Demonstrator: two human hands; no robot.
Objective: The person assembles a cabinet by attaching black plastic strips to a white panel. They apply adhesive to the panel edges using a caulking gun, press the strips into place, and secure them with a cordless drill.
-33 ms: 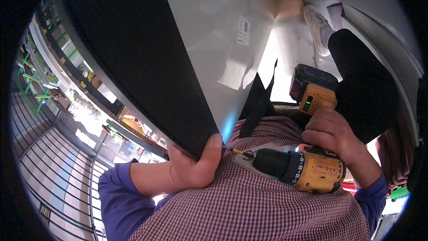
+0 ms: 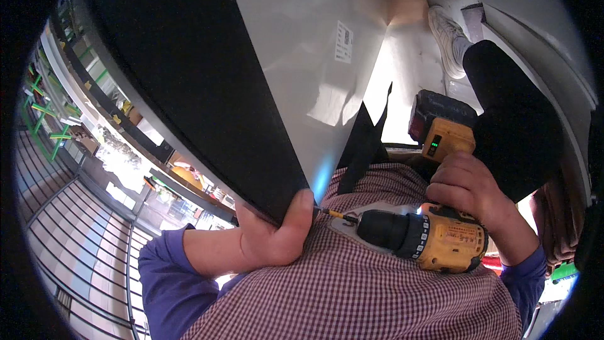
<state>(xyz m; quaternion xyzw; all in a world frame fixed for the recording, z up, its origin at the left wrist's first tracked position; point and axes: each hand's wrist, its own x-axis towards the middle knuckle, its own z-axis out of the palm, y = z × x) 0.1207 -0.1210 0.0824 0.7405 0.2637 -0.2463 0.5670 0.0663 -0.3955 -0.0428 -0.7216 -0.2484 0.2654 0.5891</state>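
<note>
My right hand [image 2: 467, 184] is wrapped round the grip of a yellow and black cordless drill [image 2: 450, 239], its battery turned upward and away from me. A gold-coloured bit [image 2: 336, 214] points left from the chuck toward the near corner of a long black panel [image 2: 207, 82]. That corner is pinched by my left hand [image 2: 277, 233], thumb on top, the fingers partly hidden beneath. The bit's tip lies beside the thumb; whether a screw sits there I cannot make out. A bluish light spot falls on the white side face [image 2: 296, 44] next to the corner.
A white label [image 2: 343, 42] is stuck on the white face. A leg in black with a white shoe [image 2: 447, 38] stands at the far right, beside a pale curved panel [image 2: 535, 44]. At the left are barred metal racks [image 2: 82, 245] and green frames [image 2: 47, 110].
</note>
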